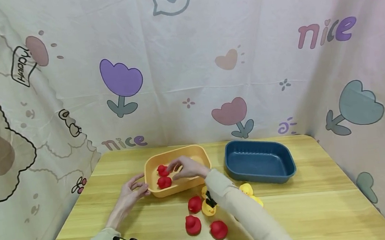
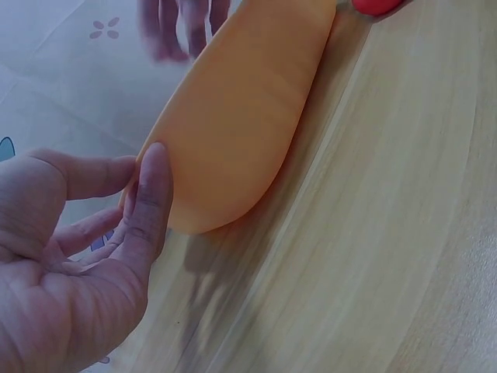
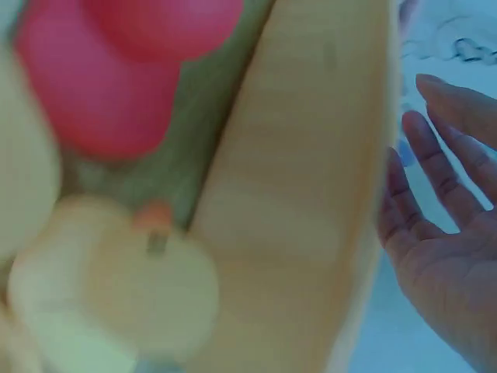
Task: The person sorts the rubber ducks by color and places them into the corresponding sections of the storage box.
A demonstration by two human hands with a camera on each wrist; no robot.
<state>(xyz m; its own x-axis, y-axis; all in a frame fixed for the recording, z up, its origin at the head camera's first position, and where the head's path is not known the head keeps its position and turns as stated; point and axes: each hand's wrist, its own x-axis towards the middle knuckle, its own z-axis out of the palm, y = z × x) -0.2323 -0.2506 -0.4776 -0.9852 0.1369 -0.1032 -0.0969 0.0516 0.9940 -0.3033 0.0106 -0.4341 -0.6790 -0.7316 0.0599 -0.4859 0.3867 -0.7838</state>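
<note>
My left hand (image 1: 133, 191) pinches the left end of a yellow-orange plastic bin (image 1: 179, 190); in the left wrist view, the fingers and thumb lie on both sides of its rim. Over the inside of that bin hovers my right hand (image 1: 188, 167), fingers loosely spread, holding nothing. Just left of its fingertips, two red rubber ducks (image 1: 164, 182) sit on the bin's floor. In the right wrist view the right hand (image 3: 450, 225) shows an empty palm beside the bin wall (image 3: 303, 179).
Three more red ducks (image 1: 193, 225) lie on the wooden table (image 1: 154, 232) in front of the bin. Several yellow ducks (image 1: 209, 208) sit near them, partly hidden by the right sleeve (image 1: 247, 215). A dark blue bin (image 1: 261, 173) stands at the right; a printed curtain (image 1: 185, 120) hangs behind.
</note>
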